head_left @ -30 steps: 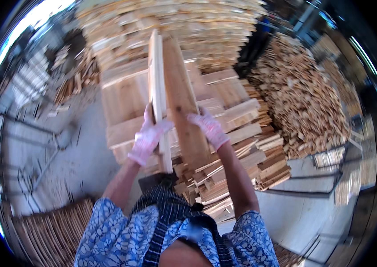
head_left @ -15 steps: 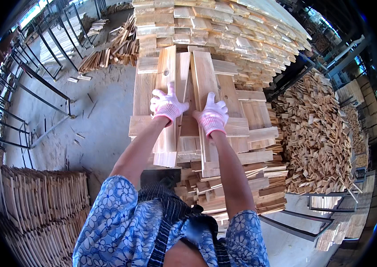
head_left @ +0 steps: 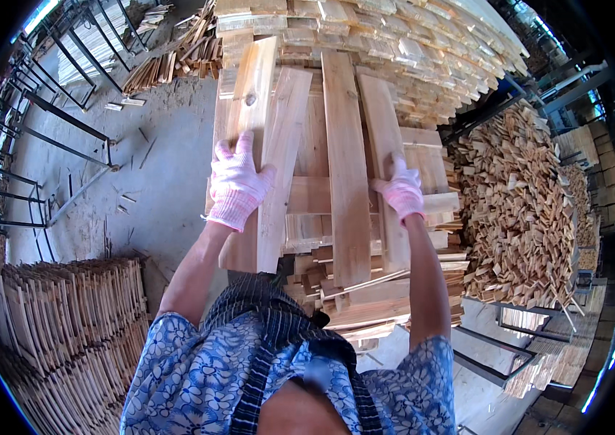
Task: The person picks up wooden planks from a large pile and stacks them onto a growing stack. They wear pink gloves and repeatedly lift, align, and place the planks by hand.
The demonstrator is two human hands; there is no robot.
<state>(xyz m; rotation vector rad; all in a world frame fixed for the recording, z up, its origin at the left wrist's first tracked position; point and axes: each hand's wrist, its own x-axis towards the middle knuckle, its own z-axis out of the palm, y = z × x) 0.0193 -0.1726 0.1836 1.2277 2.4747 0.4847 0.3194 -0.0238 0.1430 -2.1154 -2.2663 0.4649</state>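
Planks [head_left: 346, 167] lie lengthwise at the centre of the frame, over other boards [head_left: 310, 194]. The left hand [head_left: 238, 181] spreads across a knotted plank [head_left: 252, 94] at centre left, thumb by its paler neighbour [head_left: 282, 145]; the right hand [head_left: 400, 188] lies on the rightmost plank [head_left: 380, 116]. Whether either grips, I cannot tell. Left of the middle plank [head_left: 348, 217], a gap widens downward. Pale floor [head_left: 170, 145] opens out at left; a stack [head_left: 387, 51] bounds the top.
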